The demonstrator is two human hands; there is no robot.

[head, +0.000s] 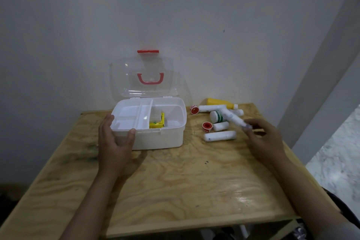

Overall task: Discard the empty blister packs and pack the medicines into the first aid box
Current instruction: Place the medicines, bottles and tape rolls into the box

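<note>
A white first aid box [155, 138] stands open on the wooden table, its clear lid [144, 80] with a red handle leaning back against the wall. A white divided tray [128, 117] sits in its left half, and a yellow carton [156, 122] lies inside. My left hand [115, 142] grips the box's front left corner. My right hand [263, 138] holds one end of a white bandage roll [232, 118], lifted over a pile of medicines. The pile has white rolls [220, 135], a white jar with a green band [216, 116], two red tape rolls [207, 126] and a yellow bottle [220, 102].
The plywood table [175, 181] has open surface in front of the box. A grey wall stands close behind, and the table's right edge drops to a pale marbled floor [339, 158].
</note>
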